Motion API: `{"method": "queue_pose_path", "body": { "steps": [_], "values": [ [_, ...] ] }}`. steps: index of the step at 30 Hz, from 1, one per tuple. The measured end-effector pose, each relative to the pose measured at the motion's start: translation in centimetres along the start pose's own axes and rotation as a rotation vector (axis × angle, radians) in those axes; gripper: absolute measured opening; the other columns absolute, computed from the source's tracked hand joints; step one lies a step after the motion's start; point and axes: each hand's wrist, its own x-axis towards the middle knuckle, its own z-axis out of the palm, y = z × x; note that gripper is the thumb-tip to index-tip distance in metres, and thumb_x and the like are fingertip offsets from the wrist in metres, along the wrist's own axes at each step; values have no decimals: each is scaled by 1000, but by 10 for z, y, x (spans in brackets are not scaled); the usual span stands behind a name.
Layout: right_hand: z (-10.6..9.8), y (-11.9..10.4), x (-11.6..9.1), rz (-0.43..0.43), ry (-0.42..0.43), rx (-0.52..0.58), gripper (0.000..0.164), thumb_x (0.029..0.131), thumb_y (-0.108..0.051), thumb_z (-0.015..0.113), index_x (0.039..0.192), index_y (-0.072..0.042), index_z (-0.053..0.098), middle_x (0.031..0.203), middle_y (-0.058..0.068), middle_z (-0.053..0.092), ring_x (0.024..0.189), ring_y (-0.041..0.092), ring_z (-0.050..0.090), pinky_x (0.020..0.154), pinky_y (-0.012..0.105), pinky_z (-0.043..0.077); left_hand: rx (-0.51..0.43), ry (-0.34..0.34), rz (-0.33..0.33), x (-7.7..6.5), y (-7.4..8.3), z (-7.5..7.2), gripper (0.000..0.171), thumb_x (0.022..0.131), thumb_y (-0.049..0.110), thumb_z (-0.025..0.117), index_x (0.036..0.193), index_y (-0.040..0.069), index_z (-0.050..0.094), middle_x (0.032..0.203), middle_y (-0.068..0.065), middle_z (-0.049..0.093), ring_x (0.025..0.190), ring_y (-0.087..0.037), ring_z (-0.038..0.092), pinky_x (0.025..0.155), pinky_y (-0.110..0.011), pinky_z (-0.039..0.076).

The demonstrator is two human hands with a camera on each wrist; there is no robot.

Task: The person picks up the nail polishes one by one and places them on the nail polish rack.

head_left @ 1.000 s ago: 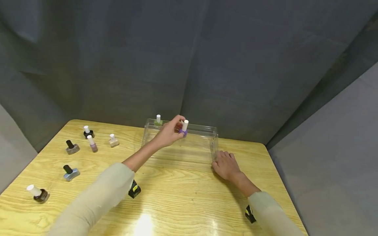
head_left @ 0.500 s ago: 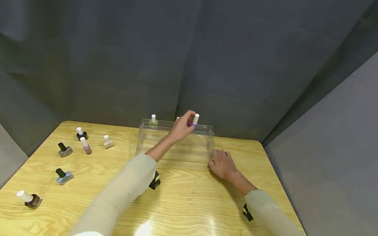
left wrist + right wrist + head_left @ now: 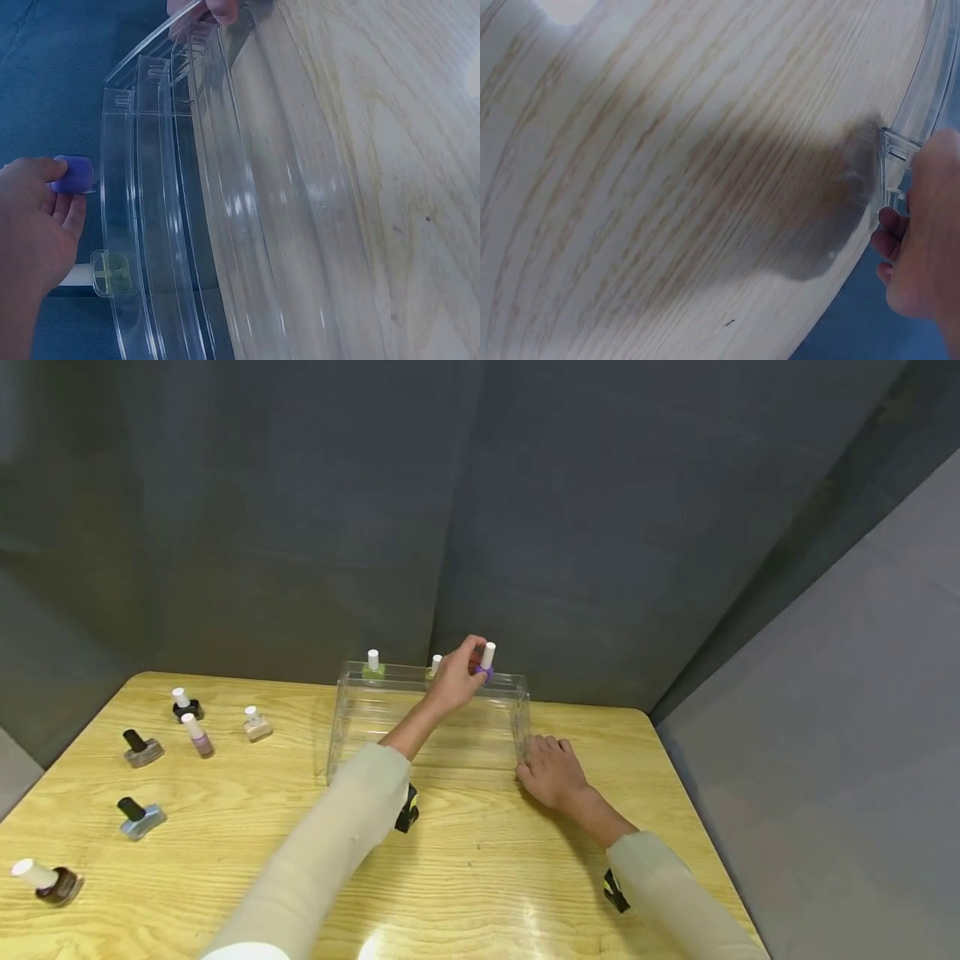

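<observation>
Clear tiered display rack (image 3: 427, 727) stands toward the table's back. My left hand (image 3: 453, 683) pinches a purple nail polish bottle (image 3: 485, 673) with a white cap, upright at the rack's top tier, right of its middle. The left wrist view shows the purple bottle (image 3: 73, 175) between thumb and fingers, right by the top tier's edge; whether it touches the tier I cannot tell. Two green nail polish bottles occupy that tier: one at the left end (image 3: 373, 672), one (image 3: 431, 675) partly behind my left hand. My right hand (image 3: 553, 772) holds the rack's right end, fingers (image 3: 887, 244) curled at its side.
On the table's left lie or stand several nail polish bottles: black (image 3: 189, 710), lilac (image 3: 201, 743), beige (image 3: 258, 729), grey (image 3: 144, 752), light blue (image 3: 144, 822) and dark brown (image 3: 60, 887). A dark curtain (image 3: 315, 527) hangs behind the table.
My left hand has carried the purple bottle rightward and back to the top tier, uncovering the second green bottle. My right hand stays at the rack's end. The head view has shifted slightly.
</observation>
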Motion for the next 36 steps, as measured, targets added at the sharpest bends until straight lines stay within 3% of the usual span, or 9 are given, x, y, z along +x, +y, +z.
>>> {"method": "queue_pose_path", "body": {
  "steps": [5,14,26,36],
  "values": [
    [-1,-2,-1,0,-14,1,24,95,-31,32,76,-16,35,74,1,36,73,23,34,69,38,23,48,14,-9,2,-1,4,45,83,0,64,121,14,46,95,-6,61,86,-16,58,74,-30,49],
    [2,-4,-1,14,-13,-26,25,94,-31,31,75,-16,34,73,1,35,72,23,34,69,39,23,121,-47,-22,1,-4,18,45,84,0,63,122,13,44,95,-7,61,87,-19,59,72,-31,50],
    [7,-5,1,23,-35,-28,25,95,-35,31,77,-18,35,75,-2,37,76,22,37,70,39,25,147,-52,-45,2,3,31,43,85,1,62,120,15,44,101,-6,61,94,-20,58,77,-34,49],
    [-4,-15,5,22,-70,-49,24,94,-34,30,81,-16,37,78,-1,40,80,22,39,71,38,27,152,-41,-66,2,4,31,42,85,2,63,119,16,44,103,-5,60,92,-17,57,76,-33,48]
  ]
}}
